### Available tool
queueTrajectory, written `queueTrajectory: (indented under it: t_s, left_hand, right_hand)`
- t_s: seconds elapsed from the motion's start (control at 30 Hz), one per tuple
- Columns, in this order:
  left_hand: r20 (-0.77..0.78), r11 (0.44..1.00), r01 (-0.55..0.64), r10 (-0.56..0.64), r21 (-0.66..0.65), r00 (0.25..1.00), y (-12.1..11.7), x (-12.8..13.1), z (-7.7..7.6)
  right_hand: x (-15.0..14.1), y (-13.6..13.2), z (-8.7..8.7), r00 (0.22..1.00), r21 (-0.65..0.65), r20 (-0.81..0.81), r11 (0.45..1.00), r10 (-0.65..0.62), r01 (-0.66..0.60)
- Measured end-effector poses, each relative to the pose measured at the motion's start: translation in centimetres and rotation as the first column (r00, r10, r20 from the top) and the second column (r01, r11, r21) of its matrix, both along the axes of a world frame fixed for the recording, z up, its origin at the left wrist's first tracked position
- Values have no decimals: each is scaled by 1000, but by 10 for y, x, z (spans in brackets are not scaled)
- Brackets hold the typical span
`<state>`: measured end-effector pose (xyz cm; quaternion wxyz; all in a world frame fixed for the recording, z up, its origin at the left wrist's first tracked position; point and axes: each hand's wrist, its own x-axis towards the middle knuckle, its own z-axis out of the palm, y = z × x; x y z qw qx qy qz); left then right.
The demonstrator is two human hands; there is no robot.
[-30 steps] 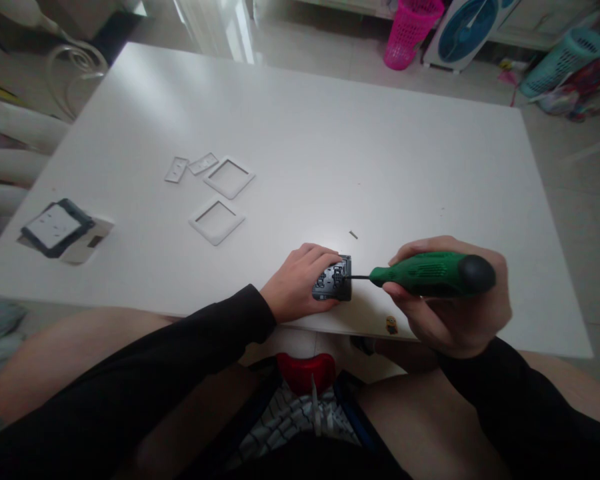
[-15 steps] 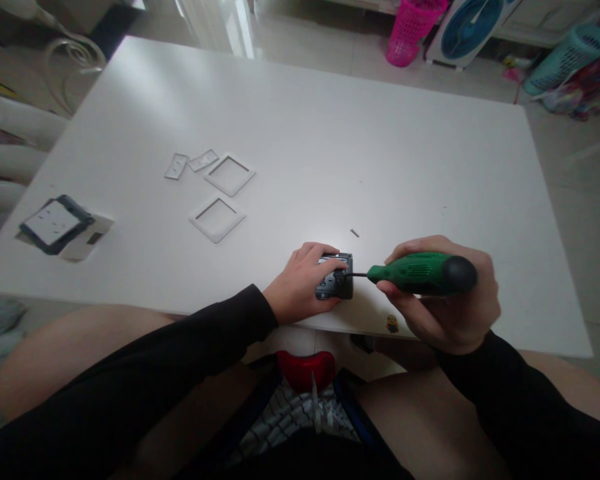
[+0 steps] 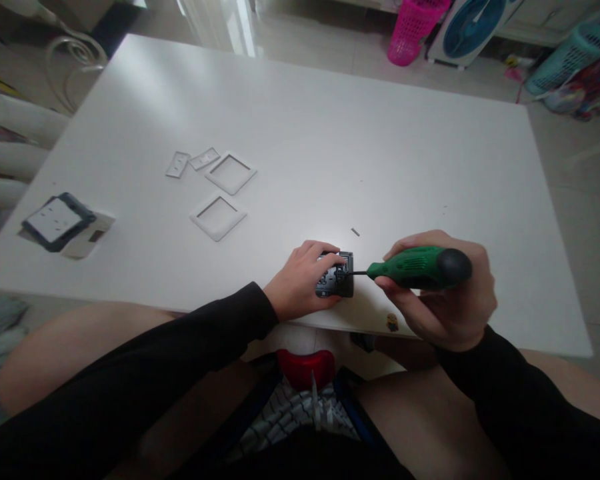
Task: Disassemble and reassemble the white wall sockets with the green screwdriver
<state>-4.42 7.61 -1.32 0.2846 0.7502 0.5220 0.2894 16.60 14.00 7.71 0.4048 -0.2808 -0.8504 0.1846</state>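
Note:
Near the table's front edge, my left hand (image 3: 306,279) grips a dark socket module (image 3: 347,285) from its left side, fingers over the top and thumb along the near edge. My right hand (image 3: 453,300) is wrapped round the green handle of a screwdriver (image 3: 415,268) with a black end cap. The screwdriver's thin shaft points left and its tip meets the module's right part; exactly where it sits is too small to tell. A small dark strip (image 3: 355,231) lies on the table beyond the module.
On the white table (image 3: 380,147) lie two white square frames, one nearer (image 3: 218,233) and one farther (image 3: 250,175), beside two small rectangular plates (image 3: 179,165). Another wall socket (image 3: 55,222) rests on a pale piece (image 3: 93,241) at the left. A pink basket (image 3: 414,30) stands on the floor beyond.
The screwdriver's handle and my right hand have shifted very slightly left. My left hand still holds the module in the same spot.

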Motion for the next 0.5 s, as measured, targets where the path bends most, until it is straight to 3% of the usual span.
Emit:
queueTrajectory:
  t_s: [0.13,0.33,0.5]
  left_hand:
    - [-2,1000,14,-14,13,1000,0,-1,-4]
    - [10,999,17,-17,43,1000,-2,0,-8]
    - [11,999,21,-22,50,1000,-2,0,-8]
  right_hand:
    - [-3,-5,4,998,-57,35,997,50,-48]
    - [-3,-6,-8,991,-163,-136,986,0,-22]
    - [2,-2,-10,981,-290,-171,946,96,-144]
